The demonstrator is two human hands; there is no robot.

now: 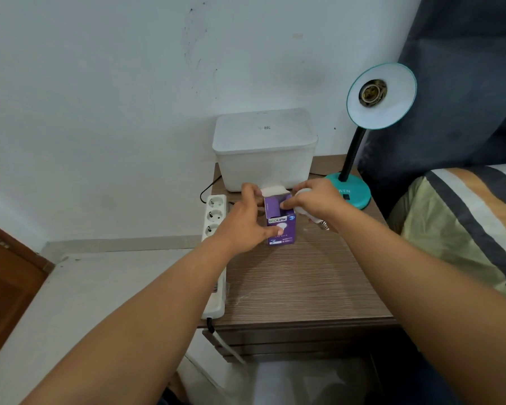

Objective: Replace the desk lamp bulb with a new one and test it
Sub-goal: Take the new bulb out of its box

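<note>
Your left hand (244,219) grips the side of the purple bulb box (280,222) on the wooden table (298,282); its top flap is open; your right hand (316,201) curls around a white bulb (304,213) while one finger pokes into the box; the lamp (368,135) stands just right, its socket (373,93) bare; a white tub (265,150) sits right behind the box; a power strip (215,229) lies on the left.
</note>
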